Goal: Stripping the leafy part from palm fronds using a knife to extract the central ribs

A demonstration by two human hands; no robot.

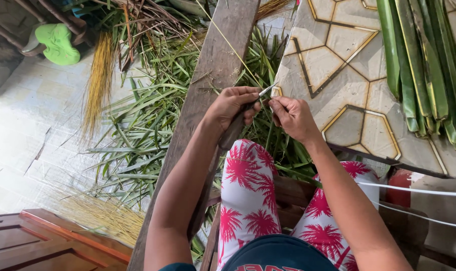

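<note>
1. Pale floor tiles (pixel 32 115) lie under a big heap of green leaves (pixel 142 125). A yellow stick bundle (pixel 98 80) lies on the heap's left edge. A green shoe (pixel 58 42) sits far off at the top left.
2. One wooden plank (pixel 213 75) runs up the middle, over the leaves. On the right is a table (pixel 338 65) with a gold line pattern. Long folded leaves (pixel 424 65) lie on its far right side.
3. From the head view, both arms reach forward over knees in red and white pants (pixel 248 195).
4. Left hand (pixel 233 105) is closed around a knife (pixel 260 95). Its blade points up and to the right.
5. Right hand (pixel 293 118) is closed too, pinching a thin leaf strip (pixel 228 42). That strip runs up past the plank.
6. Both hands almost touch, just by the table's corner.
7. What could go wrong: the blade sits very near the right fingers. A slip could cut them. Pulling too hard could snap the thin strip.
</note>
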